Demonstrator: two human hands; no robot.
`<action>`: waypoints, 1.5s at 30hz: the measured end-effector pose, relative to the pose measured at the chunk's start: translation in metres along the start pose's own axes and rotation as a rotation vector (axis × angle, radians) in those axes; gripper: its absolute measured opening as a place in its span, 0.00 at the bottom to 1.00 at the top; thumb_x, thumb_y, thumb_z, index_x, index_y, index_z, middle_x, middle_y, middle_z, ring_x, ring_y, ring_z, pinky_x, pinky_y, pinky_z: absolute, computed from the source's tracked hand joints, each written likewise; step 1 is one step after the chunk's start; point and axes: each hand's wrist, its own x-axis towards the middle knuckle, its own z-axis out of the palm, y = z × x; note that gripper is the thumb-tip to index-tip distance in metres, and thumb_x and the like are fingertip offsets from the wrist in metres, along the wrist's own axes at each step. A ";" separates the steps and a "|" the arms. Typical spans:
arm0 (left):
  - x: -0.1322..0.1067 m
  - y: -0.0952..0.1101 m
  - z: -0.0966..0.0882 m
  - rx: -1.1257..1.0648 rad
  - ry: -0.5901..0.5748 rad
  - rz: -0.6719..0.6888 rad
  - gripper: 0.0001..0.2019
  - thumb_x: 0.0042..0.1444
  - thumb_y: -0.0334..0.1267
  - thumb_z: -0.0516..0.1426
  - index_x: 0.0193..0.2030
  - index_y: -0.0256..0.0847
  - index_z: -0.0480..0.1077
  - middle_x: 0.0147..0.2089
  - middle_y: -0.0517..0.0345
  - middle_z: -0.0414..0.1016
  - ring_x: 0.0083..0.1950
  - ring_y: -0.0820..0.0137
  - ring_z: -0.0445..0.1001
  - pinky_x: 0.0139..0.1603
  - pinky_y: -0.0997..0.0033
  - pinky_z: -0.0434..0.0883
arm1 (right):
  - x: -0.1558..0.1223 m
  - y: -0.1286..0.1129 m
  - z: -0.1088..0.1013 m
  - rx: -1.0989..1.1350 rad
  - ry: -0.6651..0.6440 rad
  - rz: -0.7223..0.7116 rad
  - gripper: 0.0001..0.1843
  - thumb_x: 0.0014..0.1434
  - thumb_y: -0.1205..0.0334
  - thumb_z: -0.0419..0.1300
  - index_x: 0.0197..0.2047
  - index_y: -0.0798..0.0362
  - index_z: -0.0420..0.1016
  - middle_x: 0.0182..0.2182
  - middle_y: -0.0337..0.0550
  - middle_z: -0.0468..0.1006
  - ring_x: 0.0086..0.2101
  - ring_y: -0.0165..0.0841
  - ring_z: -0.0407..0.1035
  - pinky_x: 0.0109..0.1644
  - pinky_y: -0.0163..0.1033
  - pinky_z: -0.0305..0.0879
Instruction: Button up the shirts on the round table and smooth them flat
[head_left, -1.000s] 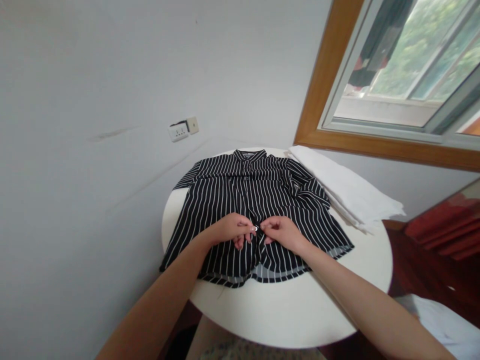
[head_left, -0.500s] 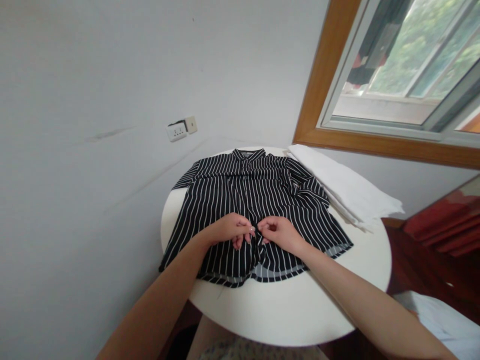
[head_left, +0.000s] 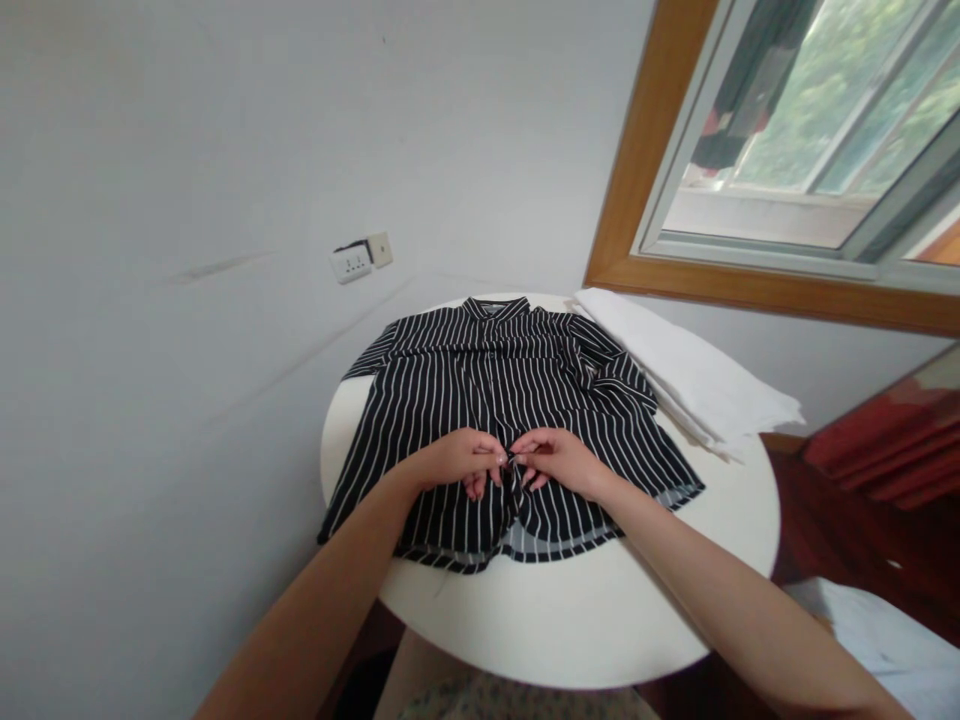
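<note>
1. The left hand (head_left: 456,462) rests on the lower front of a striped shirt (head_left: 487,375). Its fingers are curled and its thumb and fingertips are pressed together on a small fold of fabric at the shirt's centre line.
2. The right hand (head_left: 561,462) sits just beside it at 3 o'clock. It pinches the same strip of cloth in the same way, so the fingertips of the two hands meet over the front opening. What lies between the fingertips is too small to tell.
3. On the wall at 10 o'clock from the hands, well apart from them, sits a white wall socket (head_left: 351,263).
4. The striped shirt, black with thin white lines, lies flat and front up on a round white table (head_left: 585,610). Its collar (head_left: 496,308) is at the table's 12 o'clock and its hem is towards 6 o'clock. The hem gapes slightly below the hands.
5. A folded white cloth (head_left: 690,375) lies along the table's edge at 2 o'clock, just beside the shirt's sleeve.
6. A window with a wooden frame (head_left: 634,190) stands at 1 o'clock above the table.
7. Reddish-brown furniture (head_left: 885,450) shows at 3 o'clock, off the table.
</note>
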 end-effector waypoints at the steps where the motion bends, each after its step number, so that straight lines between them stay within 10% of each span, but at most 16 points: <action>1: 0.000 0.001 0.000 -0.002 0.003 0.000 0.12 0.55 0.45 0.55 0.35 0.37 0.68 0.29 0.59 0.76 0.21 0.76 0.72 0.22 0.76 0.69 | 0.001 0.000 0.000 0.011 0.009 0.007 0.13 0.49 0.61 0.66 0.37 0.57 0.72 0.25 0.35 0.74 0.24 0.26 0.72 0.24 0.31 0.72; 31: 0.000 0.004 0.002 0.007 0.010 -0.037 0.07 0.54 0.38 0.53 0.31 0.37 0.68 0.25 0.61 0.74 0.21 0.76 0.72 0.23 0.75 0.69 | 0.001 -0.003 0.013 -0.163 0.108 0.001 0.15 0.49 0.53 0.66 0.31 0.55 0.68 0.25 0.34 0.70 0.18 0.23 0.66 0.16 0.29 0.67; 45: 0.001 0.008 0.004 -0.055 0.065 -0.110 0.19 0.55 0.53 0.53 0.29 0.36 0.67 0.19 0.60 0.71 0.18 0.73 0.70 0.20 0.74 0.67 | -0.003 -0.004 0.020 -0.748 0.254 -0.386 0.05 0.55 0.67 0.61 0.29 0.53 0.69 0.26 0.35 0.69 0.29 0.27 0.63 0.33 0.31 0.57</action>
